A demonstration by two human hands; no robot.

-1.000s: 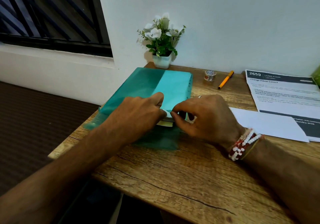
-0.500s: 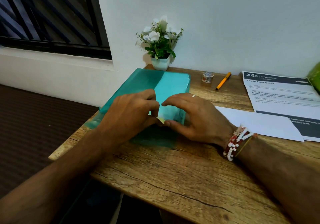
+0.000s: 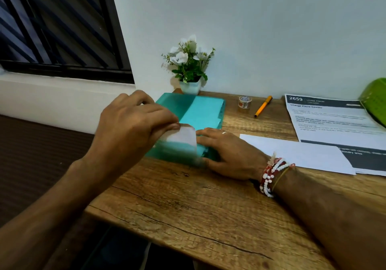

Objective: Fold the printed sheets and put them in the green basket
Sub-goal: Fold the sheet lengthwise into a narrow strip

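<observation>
A teal plastic folder (image 3: 200, 110) lies at the desk's left end. My left hand (image 3: 133, 127) pinches a corner of its translucent cover (image 3: 179, 142) and holds it lifted off the folder. Flat on the folder's near right corner rests my right hand (image 3: 229, 152), fingers spread, thumb at the front edge. A printed sheet headed 2659 (image 3: 334, 121) lies to the right, with a plain white sheet (image 3: 292, 152) overlapping its near edge. Only a part of the green basket (image 3: 375, 100) shows at the right edge of the view.
A small white pot of white flowers (image 3: 190, 69) stands against the wall behind the folder. A tape roll (image 3: 245, 101) and an orange pen (image 3: 262, 106) lie between folder and printed sheet. The wooden desk (image 3: 198, 211) ends at the left near the folder.
My left hand has risen and pulled the folder's cover corner up. My right hand has gone from pinching at the folder's edge to lying flat on it.
</observation>
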